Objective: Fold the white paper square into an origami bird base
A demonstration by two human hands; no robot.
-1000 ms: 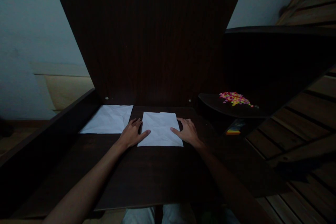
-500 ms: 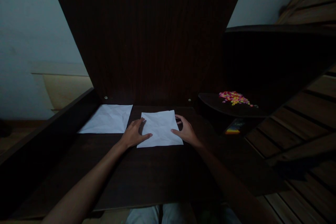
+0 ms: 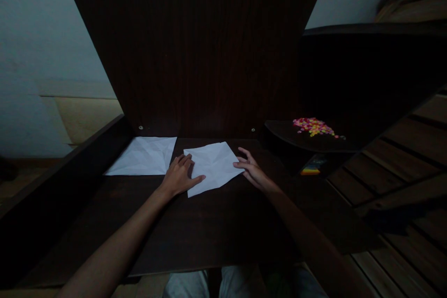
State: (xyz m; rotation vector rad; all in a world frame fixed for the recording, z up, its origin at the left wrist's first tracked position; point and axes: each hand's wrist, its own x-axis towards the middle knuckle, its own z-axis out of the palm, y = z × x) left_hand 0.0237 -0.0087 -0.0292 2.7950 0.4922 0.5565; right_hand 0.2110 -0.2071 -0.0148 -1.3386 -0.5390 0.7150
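Observation:
A creased white square sheet of paper (image 3: pixel 213 166) lies turned at an angle on the dark wooden desk (image 3: pixel 195 228). My left hand (image 3: pixel 180 176) lies flat on its left edge, fingers stretched out and thumb on the paper. My right hand (image 3: pixel 252 170) touches the sheet's right corner with spread fingers. A second creased white sheet (image 3: pixel 145 156) lies flat to the left, untouched.
A dark upright back panel (image 3: pixel 195 46) closes the far side of the desk. A raised side rail (image 3: pixel 70 172) runs along the left. A dark shelf (image 3: pixel 300 142) at right carries a heap of small coloured pieces (image 3: pixel 314 127); a rainbow-striped item (image 3: pixel 312 167) lies below it.
The sheet under my hands has rotated counterclockwise, so its corners now point outward. My right hand moved to the right corner and its fingers lifted. The left sheet has not moved.

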